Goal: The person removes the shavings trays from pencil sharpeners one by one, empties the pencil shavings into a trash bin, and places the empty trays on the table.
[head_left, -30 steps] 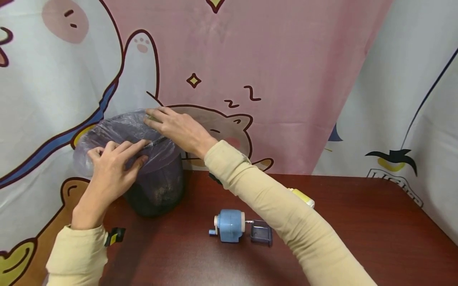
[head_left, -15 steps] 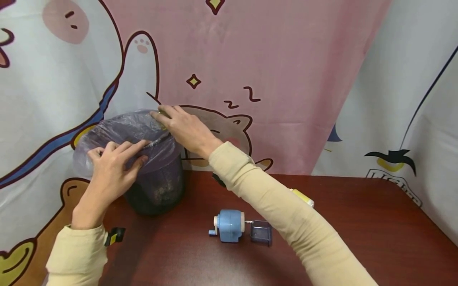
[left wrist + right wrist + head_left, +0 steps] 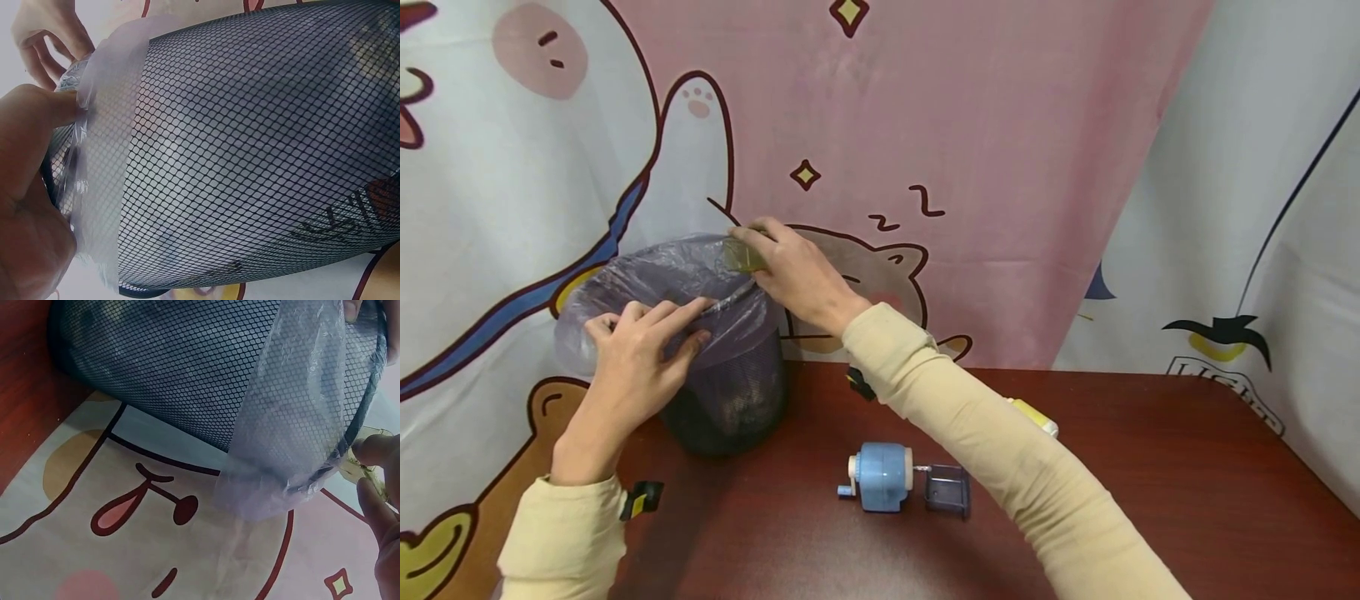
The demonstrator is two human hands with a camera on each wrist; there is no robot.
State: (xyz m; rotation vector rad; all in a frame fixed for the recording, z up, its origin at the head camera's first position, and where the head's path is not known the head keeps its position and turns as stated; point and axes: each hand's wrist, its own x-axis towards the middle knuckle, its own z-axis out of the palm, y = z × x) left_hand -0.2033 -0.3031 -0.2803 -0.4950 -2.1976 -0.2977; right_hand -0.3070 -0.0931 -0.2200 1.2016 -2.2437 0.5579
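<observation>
A black mesh trash can stands at the back left, lined with a thin purple trash bag folded over its rim. My left hand grips the near rim through the bag; in the left wrist view its thumb presses the bag's outside. Over the right side of the rim, my right hand pinches a small yellowish see-through piece. Seen by the right wrist, that piece sits between thumb and fingers beside the rim; its exact kind is unclear.
On the brown table lies a blue hand-crank pencil sharpener, with a dark see-through drawer at its right. A yellow-and-white object is partly hidden behind the right sleeve. A patterned cloth hangs behind.
My right hand has moved a little to the right along the rim, and more of the yellowish piece shows. The left hand keeps its place on the rim.
</observation>
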